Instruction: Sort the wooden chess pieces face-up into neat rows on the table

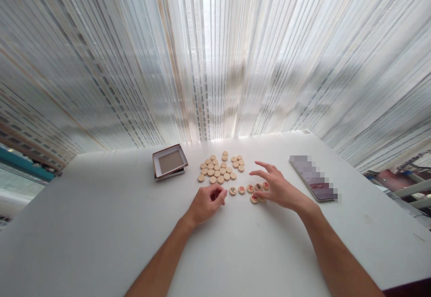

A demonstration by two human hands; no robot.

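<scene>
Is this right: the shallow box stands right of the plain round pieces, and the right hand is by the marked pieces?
No: the head view shows the shallow box left of the plain round pieces. The right hand is by the marked pieces.

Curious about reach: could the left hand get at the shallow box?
Probably yes: the box sits ahead and left of the left hand, and the round pieces lie right of that path.

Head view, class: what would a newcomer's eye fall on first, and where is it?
Probably the bright striped curtain, filling the upper part beyond the white table. Next, the cluster of plain-topped round pieces just below the picture's centre, with character-marked pieces nearer the wearer, running from beside the left hand to the spread-fingered right hand.
</scene>
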